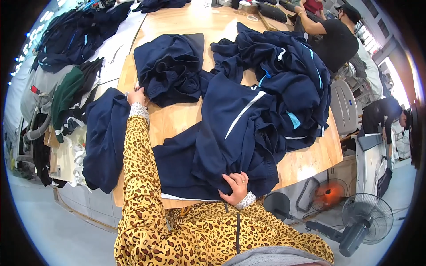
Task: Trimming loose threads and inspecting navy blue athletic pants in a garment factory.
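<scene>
My right hand (236, 187) rests on a navy garment (222, 119) with a white stripe, near the table's front edge. Its thumb and fingers are apart, pressing lightly on the cloth. My left hand (136, 96) reaches out to the table's left side, fingers closed; what they hold, if anything, is hidden. It sits between a navy cloth piece (105, 137) hanging over the left edge and a stack of folded navy garments (166, 66) with gathered waistbands. At the right lies a loose heap of navy garments (306, 75) with white and light blue trim.
A wooden table (173, 119) bears the cloth. On the left, another surface holds a dark garment pile (80, 37). A standing fan (361, 221) and an orange-lit fan (328, 195) are at lower right, below a grey chair (344, 106). A person in black (339, 44) sits beyond.
</scene>
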Motion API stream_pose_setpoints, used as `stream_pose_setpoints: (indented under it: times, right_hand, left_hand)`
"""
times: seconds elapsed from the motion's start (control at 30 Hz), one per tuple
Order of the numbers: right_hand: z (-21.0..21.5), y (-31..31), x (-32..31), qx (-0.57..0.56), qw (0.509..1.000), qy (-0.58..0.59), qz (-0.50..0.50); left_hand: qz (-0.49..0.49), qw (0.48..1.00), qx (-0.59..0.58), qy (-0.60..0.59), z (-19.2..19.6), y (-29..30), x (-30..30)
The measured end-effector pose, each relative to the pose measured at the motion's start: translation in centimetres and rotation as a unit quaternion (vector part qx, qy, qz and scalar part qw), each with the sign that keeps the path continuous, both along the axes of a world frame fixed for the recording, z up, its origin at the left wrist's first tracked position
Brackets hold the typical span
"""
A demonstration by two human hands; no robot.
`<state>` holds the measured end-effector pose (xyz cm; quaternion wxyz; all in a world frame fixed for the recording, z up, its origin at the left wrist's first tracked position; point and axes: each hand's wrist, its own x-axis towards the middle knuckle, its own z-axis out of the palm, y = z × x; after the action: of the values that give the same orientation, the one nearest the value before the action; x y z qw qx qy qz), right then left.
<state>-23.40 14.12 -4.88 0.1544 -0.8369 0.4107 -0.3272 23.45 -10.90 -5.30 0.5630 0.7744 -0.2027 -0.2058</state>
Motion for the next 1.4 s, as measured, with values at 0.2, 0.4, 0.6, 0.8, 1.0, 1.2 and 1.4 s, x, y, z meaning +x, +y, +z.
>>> stream_pose_setpoints:
  times: [0.2, 0.4, 0.6, 0.8, 1.0, 1.2, 1.4]
  right_hand:
    - [-0.5, -0.1, -0.2, 0.004, 1.000, -0.006, -0.001]
    - [0.0, -0.2, -0.8, 0.009, 1.000, -0.014, -0.010]
    - [0.6, -1.1, -1.9, 0.093, 0.985, -0.138, 0.043]
    - [1.7, -3.5, -0.2, 0.217, 0.853, -0.448, -0.156]
    - [3.0, -6.1, -0.3, 0.408, 0.766, -0.483, -0.115]
    - [2.5, -9.0, -0.3, 0.411, 0.758, -0.464, -0.203]
    - [0.2, -14.5, -1.7, 0.400, 0.814, -0.368, -0.205]
  left_hand:
    - [-0.060, 0.953, -0.220, -0.200, 5.5, -1.9, -3.0]
    - [-0.351, 0.653, -0.350, -0.572, 15.6, 4.8, -15.7]
    - [-0.669, 0.519, -0.222, -0.483, 11.7, 18.4, -23.3]
    - [-0.624, 0.598, -0.225, -0.450, 7.9, 22.6, -25.2]
    - [-0.573, 0.634, -0.227, -0.467, 7.1, 24.6, -25.6]
    - [-0.587, 0.600, -0.226, -0.494, 7.5, 24.9, -26.2]
    - [-0.666, 0.456, -0.232, -0.543, 9.1, 23.5, -27.6]
